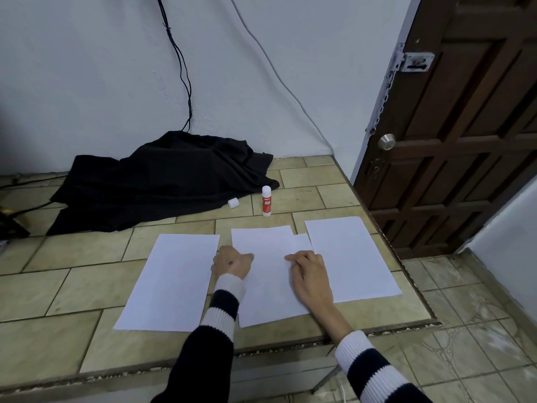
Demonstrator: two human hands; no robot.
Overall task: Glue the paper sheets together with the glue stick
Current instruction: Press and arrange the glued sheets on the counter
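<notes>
Tiled counter (87,286) w/ paper sheets (270,280) — both hands press flat on mid sheets, gripping nothing, glue stick (266,201) behind.

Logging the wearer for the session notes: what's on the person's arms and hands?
Both arms wear a knit sweater with wide dark navy and white stripes, ending in ribbed white cuffs. The left sleeve reaches the wrist; the right sleeve sits back, forearm bare. The left hand and right hand show no gloves.
</notes>
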